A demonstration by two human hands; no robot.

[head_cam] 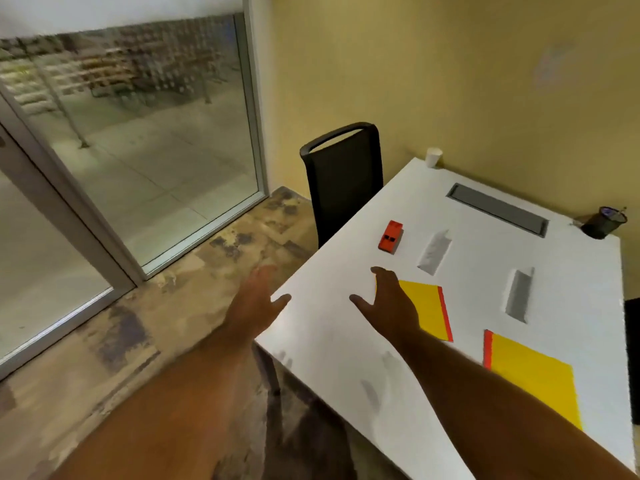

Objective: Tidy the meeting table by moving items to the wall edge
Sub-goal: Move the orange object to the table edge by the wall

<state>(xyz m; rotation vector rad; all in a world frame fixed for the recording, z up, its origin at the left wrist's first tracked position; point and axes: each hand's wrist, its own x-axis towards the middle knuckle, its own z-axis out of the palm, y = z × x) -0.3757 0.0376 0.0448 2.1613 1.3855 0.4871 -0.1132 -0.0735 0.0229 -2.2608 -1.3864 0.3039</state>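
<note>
A white meeting table (346, 341) stands against a yellow wall. On it lie a small red box (391, 236), two yellow pads with red edges (427, 308) (533, 379) and two grey flat items (434, 251) (518, 294). My right hand (388, 301) hovers open over the left part of the nearer-left yellow pad, fingers spread. My left hand (256, 299) is open at the table's left edge, thumb over the corner. Neither hand holds anything.
A white paper cup (433, 156) and a dark pen holder (604, 221) stand at the wall edge. A grey cable hatch (498, 209) is set in the tabletop. A black chair (343, 181) stands at the table's far left side. Glass doors are on the left.
</note>
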